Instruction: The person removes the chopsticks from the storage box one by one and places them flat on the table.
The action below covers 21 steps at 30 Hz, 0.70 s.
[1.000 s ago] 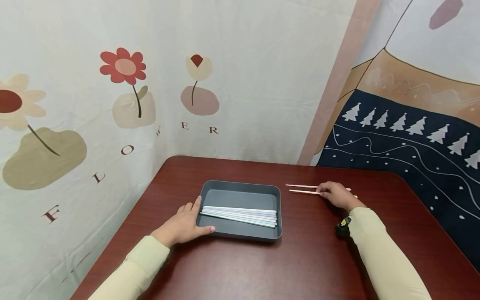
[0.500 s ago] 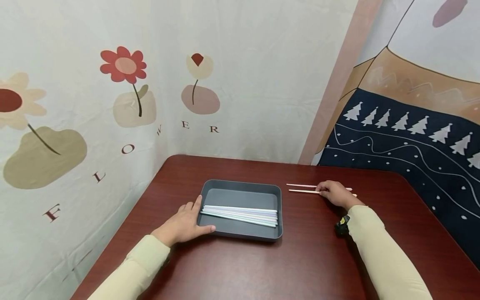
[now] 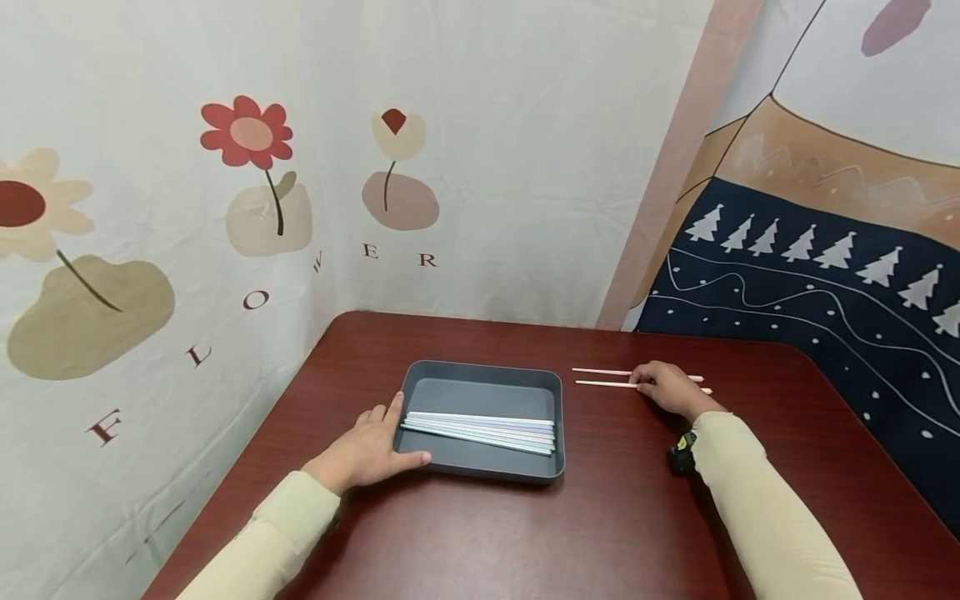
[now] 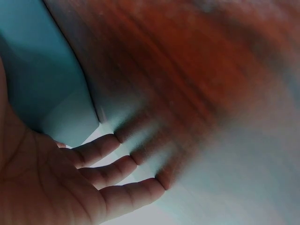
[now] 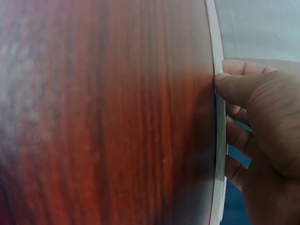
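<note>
A dark grey rectangular tray (image 3: 487, 392) lies on the table, with a bundle of pale chopsticks (image 3: 480, 433) fanned across it. At its front left corner rests my left hand (image 3: 363, 446), thumb over the front rim and fingers along the left wall. The left wrist view shows that palm with extended fingers beside the tray wall (image 4: 47, 79). To the right of the tray, my right hand (image 3: 667, 387) pinches a cream chopstick (image 3: 603, 384) between thumb and fingers. A pink chopstick (image 3: 600, 371) lies just behind, roughly parallel, partly hidden by the hand.
The dark red wooden table (image 3: 487, 533) ends at a rounded back edge. Close behind hangs a pale curtain (image 3: 510, 167) with printed flowers, and a navy tree print (image 3: 810, 283) hangs to the right. A black watch-like device (image 3: 681, 454) sits at the right wrist.
My right hand and the cream chopstick have shifted very slightly left. The left hand, tray and bundled chopsticks stay in place.
</note>
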Available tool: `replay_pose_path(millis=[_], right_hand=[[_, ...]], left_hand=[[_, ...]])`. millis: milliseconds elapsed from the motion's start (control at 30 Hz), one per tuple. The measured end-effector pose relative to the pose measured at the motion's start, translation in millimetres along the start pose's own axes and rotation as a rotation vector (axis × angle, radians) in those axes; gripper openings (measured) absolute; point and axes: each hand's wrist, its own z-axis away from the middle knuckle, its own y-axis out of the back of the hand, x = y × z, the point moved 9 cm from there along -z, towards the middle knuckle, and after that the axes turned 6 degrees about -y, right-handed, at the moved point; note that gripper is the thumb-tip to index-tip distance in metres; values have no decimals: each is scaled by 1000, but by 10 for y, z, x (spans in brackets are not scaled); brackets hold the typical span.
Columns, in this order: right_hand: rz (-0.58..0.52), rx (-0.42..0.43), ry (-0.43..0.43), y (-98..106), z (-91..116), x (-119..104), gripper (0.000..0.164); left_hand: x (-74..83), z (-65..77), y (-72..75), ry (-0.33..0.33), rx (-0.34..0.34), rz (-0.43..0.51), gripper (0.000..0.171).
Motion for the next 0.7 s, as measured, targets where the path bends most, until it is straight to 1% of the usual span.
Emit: replay_pose_path(millis=[267, 367, 433, 500, 633, 700], right_hand=[[2, -14, -29, -19, 11, 5, 11], [-18, -21, -17, -3, 22, -3, 10], [-24, -16, 8, 18, 26, -28, 9], [-31, -17, 15, 40, 28, -46, 10], [-18, -18, -13, 66, -5, -101, 12], [-9, -14, -16, 84, -29, -165, 12]], left_hand=[[-7, -1, -10, 0, -1, -8, 125], [-5, -2, -8, -1, -1, -10, 125], [-7, -3, -8, 0, -1, -8, 125], [-9, -3, -8, -1, 1, -7, 125], [-8, -3, -5, 1, 0, -11, 125], [-4, -2, 1, 1, -1, -13, 125]])
